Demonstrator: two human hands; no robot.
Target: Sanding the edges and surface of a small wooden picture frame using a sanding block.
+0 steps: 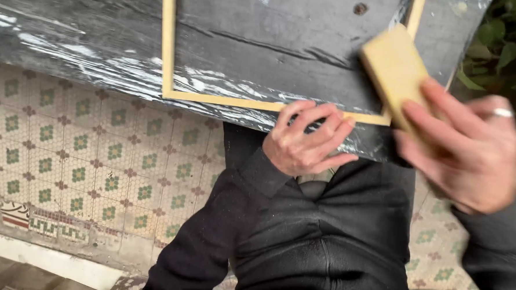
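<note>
A pale wooden frame of thin strips lies on a dark table top wrapped in shiny plastic film. My left hand presses down on the frame's near strip at the table's edge, fingers curled over it. My right hand, with a ring on one finger, grips a yellowish rectangular block and holds it tilted over the frame's near right corner. The block and right hand are slightly blurred.
Below the table lies a floor of small mosaic tiles with green and brown flower patterns and a patterned border at the lower left. Green plant leaves stand at the upper right. My dark jacket fills the lower middle.
</note>
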